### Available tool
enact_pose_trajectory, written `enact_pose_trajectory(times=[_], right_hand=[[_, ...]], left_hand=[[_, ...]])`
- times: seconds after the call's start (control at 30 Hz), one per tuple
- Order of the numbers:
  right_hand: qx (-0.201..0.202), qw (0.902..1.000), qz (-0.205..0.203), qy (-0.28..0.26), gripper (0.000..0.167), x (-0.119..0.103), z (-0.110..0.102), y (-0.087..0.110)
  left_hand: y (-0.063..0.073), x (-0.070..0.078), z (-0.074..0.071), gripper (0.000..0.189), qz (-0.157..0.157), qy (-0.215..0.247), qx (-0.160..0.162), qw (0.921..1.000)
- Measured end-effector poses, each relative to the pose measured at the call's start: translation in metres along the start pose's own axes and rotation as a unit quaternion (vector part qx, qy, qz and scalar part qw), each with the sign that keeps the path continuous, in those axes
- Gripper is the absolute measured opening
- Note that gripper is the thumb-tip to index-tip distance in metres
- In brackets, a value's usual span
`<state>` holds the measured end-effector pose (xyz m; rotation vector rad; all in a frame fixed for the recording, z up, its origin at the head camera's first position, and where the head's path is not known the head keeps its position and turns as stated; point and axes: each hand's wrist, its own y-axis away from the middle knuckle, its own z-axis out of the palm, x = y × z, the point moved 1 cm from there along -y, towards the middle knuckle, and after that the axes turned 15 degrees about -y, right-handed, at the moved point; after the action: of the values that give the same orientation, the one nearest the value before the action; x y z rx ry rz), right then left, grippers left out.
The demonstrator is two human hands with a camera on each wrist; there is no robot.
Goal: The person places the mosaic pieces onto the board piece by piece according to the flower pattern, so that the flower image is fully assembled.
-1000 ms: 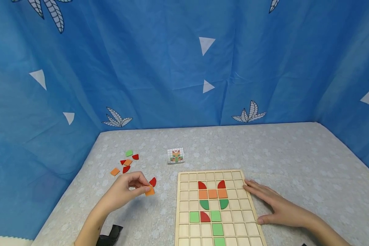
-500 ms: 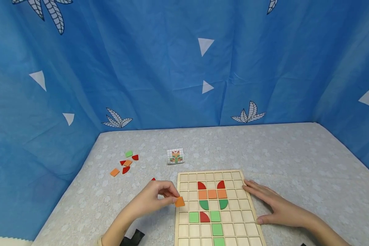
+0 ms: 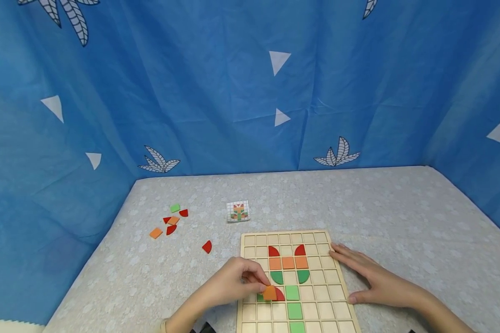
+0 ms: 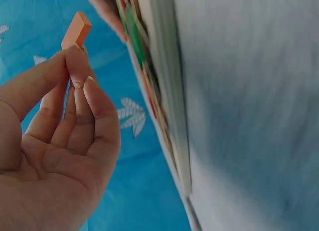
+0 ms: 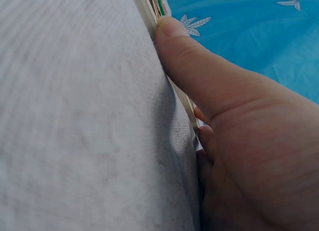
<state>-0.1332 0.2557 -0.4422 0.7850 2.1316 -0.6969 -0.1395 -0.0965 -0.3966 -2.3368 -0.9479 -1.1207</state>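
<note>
My left hand [image 3: 238, 283] pinches an orange square tile [image 3: 269, 293] between thumb and fingertips; the left wrist view shows the tile [image 4: 77, 30] raised off the board. In the head view it overlaps a light green tile and a red quarter-circle tile [image 3: 280, 294] lying in the wooden grid board [image 3: 329, 314]. More red, orange and green tiles form a figure in the board's cells. Along the board's right edge rests my right hand [image 3: 372, 280], fingers extended and thumb touching the rim, as the right wrist view also shows at the thumb [image 5: 184, 41].
On the table's left lie loose tiles: a light green square [image 3: 175, 208], an orange square [image 3: 156, 233] and several others in a cluster. Nearer the board is a red quarter-circle [image 3: 207, 247]. A small pattern card [image 3: 238, 211] lies behind the board. Blue curtain [image 3: 233, 92] surrounds the table.
My left hand has carried the orange tile rightward and nearer, from beside the red quarter-circle on the table to over the board. The right hand has stayed in place.
</note>
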Motion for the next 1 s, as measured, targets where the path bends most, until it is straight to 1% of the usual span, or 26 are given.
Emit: enact_pose_trajectory(times=[0.03, 0.2, 0.4, 0.6, 0.73, 0.8, 0.9, 1.0], right_hand=[[0.002, 1.0000, -0.004, 0.001, 0.089, 0.000, 0.000, 0.000], [0.006, 1.0000, 0.002, 0.007, 0.089, -0.001, 0.000, 0.000], [-0.001, 1.0000, 0.006, 0.006, 0.088, -0.002, -0.001, 0.000], [-0.003, 1.0000, -0.009, -0.002, 0.088, 0.000, -0.001, -0.001], [-0.001, 1.0000, 0.001, 0.000, 0.087, -0.001, -0.002, -0.002], [0.001, 1.0000, 0.001, -0.003, 0.087, -0.001, -0.002, -0.002], [0.002, 1.0000, 0.002, -0.006, 0.088, -0.001, -0.002, -0.002], [0.001, 1.0000, -0.001, -0.008, 0.088, 0.000, -0.001, 0.000]], left_hand=[[0.000, 0.000, 0.002, 0.006, 0.003, 0.001, -0.002, 1.0000], [-0.001, 0.001, 0.012, 0.007, 0.009, -0.004, -0.003, 0.9999], [-0.002, 0.002, 0.022, 0.007, 0.017, -0.009, -0.007, 0.9998], [-0.002, 0.004, 0.029, 0.009, 0.020, -0.038, -0.008, 0.9991], [-0.002, 0.007, 0.031, 0.011, 0.029, -0.077, -0.005, 0.9966], [-0.002, 0.009, 0.031, 0.011, 0.033, -0.106, -0.001, 0.9938], [-0.002, 0.011, 0.031, 0.010, 0.034, -0.156, 0.004, 0.9872], [-0.001, 0.013, 0.033, 0.010, 0.037, -0.208, 0.010, 0.9773]])
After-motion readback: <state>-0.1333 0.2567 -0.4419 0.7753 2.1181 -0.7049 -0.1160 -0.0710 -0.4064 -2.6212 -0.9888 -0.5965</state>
